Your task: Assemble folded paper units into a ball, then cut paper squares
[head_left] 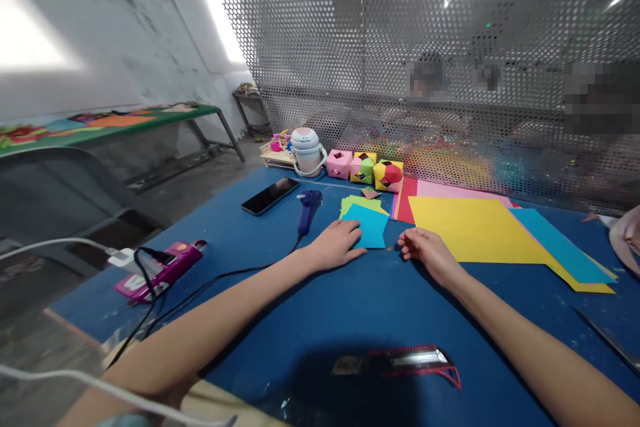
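My left hand [337, 245] lies flat at the left edge of a blue paper piece [369, 227], its fingertips resting on it. Under and behind that piece, light green paper pieces [349, 202] show. Just right of the blue piece, my right hand [431, 255] hovers close to the table with its fingers curled in loosely. I see nothing in its fingers, and its palm is turned out of view. A purple-blue glue gun [307, 215] lies beyond my left hand, its cord running under my left forearm.
Three paper cubes [363, 167] and a white lidded container [307, 150] stand along the perforated metal panel [400, 33]. Large yellow paper [465, 230] and blue paper [560, 243] lie right. A phone [270, 196], a magenta power strip [163, 272] and a red-edged cutter [415, 359] are on the table.
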The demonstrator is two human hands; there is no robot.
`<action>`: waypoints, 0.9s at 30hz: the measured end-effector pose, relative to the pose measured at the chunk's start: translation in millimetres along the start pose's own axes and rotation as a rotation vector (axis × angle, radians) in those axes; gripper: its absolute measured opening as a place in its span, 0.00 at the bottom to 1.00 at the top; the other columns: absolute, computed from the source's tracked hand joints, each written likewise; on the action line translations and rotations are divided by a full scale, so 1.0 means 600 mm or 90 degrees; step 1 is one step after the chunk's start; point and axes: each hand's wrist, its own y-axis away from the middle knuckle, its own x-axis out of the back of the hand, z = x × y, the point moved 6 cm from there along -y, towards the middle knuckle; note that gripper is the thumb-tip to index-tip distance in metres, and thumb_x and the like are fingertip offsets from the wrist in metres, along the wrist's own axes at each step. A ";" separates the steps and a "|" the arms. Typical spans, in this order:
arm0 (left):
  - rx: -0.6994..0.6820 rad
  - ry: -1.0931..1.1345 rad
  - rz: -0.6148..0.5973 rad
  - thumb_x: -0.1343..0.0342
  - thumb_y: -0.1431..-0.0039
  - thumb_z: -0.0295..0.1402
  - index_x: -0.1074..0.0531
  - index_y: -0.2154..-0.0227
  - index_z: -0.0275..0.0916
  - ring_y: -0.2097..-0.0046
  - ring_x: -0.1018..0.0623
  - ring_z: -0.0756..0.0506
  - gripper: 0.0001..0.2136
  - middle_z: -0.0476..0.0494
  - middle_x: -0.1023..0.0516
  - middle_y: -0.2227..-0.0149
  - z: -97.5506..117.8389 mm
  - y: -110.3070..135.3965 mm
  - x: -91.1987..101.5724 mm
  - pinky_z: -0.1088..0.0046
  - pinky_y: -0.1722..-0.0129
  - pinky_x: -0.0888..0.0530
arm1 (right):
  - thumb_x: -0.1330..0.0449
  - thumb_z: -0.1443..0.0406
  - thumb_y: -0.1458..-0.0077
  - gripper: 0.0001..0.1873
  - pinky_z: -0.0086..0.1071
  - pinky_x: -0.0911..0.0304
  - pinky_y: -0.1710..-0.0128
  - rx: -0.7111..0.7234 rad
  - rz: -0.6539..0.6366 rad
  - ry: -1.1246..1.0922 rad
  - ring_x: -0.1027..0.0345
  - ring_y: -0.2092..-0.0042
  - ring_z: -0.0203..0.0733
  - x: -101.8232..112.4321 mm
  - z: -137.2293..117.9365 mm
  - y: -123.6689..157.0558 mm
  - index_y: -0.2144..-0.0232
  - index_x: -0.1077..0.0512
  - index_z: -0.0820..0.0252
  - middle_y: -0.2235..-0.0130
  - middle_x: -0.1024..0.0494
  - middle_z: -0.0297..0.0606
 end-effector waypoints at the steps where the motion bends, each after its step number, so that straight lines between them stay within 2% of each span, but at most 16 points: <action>1: 0.008 0.004 -0.003 0.48 0.39 0.46 0.30 0.60 0.34 0.46 0.29 0.34 0.17 0.29 0.30 0.47 -0.004 0.003 0.000 0.53 0.46 0.32 | 0.31 0.60 0.57 0.12 0.26 0.34 0.74 0.001 -0.001 0.002 0.33 0.73 0.33 -0.003 -0.001 0.001 0.76 0.26 0.63 0.73 0.24 0.36; 3: 0.033 0.025 -0.008 0.44 0.43 0.50 0.31 0.56 0.34 0.40 0.34 0.31 0.23 0.27 0.35 0.42 -0.015 0.008 0.002 0.51 0.43 0.35 | 0.30 0.61 0.57 0.11 0.27 0.32 0.69 -0.003 0.000 -0.005 0.31 0.69 0.34 -0.008 -0.002 -0.002 0.75 0.26 0.61 0.72 0.25 0.35; 6: 0.079 0.073 -0.014 0.41 0.47 0.51 0.34 0.49 0.34 0.36 0.39 0.31 0.29 0.25 0.41 0.37 -0.033 0.009 0.000 0.51 0.41 0.37 | 0.33 0.61 0.55 0.10 0.35 0.29 0.63 -0.026 -0.007 -0.030 0.28 0.65 0.39 -0.018 -0.003 -0.018 0.73 0.28 0.58 0.69 0.24 0.35; 9: 0.106 0.117 -0.017 0.42 0.44 0.47 0.36 0.47 0.34 0.36 0.39 0.33 0.28 0.25 0.43 0.36 -0.046 0.005 -0.007 0.54 0.40 0.37 | 0.36 0.61 0.53 0.09 0.41 0.28 0.62 -0.051 -0.014 -0.036 0.27 0.65 0.41 -0.028 -0.006 -0.046 0.73 0.31 0.58 0.69 0.25 0.36; 14: 0.108 0.161 0.011 0.41 0.43 0.42 0.33 0.49 0.33 0.37 0.37 0.35 0.23 0.26 0.41 0.37 -0.059 0.002 -0.008 0.57 0.40 0.36 | 0.39 0.61 0.50 0.08 0.41 0.27 0.64 -0.030 -0.015 0.029 0.28 0.69 0.39 -0.034 -0.016 -0.090 0.73 0.33 0.57 0.71 0.28 0.35; 18: 0.075 0.169 0.002 0.41 0.43 0.39 0.28 0.56 0.36 0.39 0.33 0.38 0.15 0.31 0.34 0.40 -0.063 0.005 -0.002 0.60 0.41 0.34 | 0.41 0.62 0.48 0.06 0.39 0.29 0.64 0.039 -0.008 0.160 0.29 0.67 0.39 -0.031 -0.030 -0.109 0.73 0.33 0.57 0.71 0.28 0.35; 21: 0.041 0.177 -0.015 0.42 0.42 0.37 0.26 0.58 0.38 0.42 0.29 0.40 0.11 0.34 0.31 0.42 -0.064 0.006 0.001 0.62 0.43 0.32 | 0.38 0.67 0.50 0.03 0.41 0.32 0.56 0.115 -0.011 0.302 0.30 0.60 0.42 -0.034 -0.044 -0.123 0.71 0.30 0.58 0.66 0.26 0.37; 24: 0.015 0.170 -0.020 0.41 0.43 0.39 0.26 0.57 0.39 0.41 0.30 0.38 0.14 0.34 0.32 0.41 -0.063 0.011 0.004 0.58 0.42 0.34 | 0.36 0.69 0.49 0.05 0.44 0.39 0.47 0.186 -0.040 0.439 0.33 0.51 0.45 -0.049 -0.052 -0.142 0.67 0.27 0.60 0.58 0.25 0.39; 27: 0.003 0.158 -0.019 0.39 0.46 0.42 0.27 0.55 0.39 0.39 0.32 0.36 0.18 0.33 0.35 0.39 -0.061 0.019 0.007 0.56 0.41 0.35 | 0.40 0.63 0.41 0.09 0.47 0.38 0.48 0.221 -0.078 0.549 0.34 0.49 0.46 -0.070 -0.050 -0.166 0.58 0.28 0.61 0.51 0.27 0.41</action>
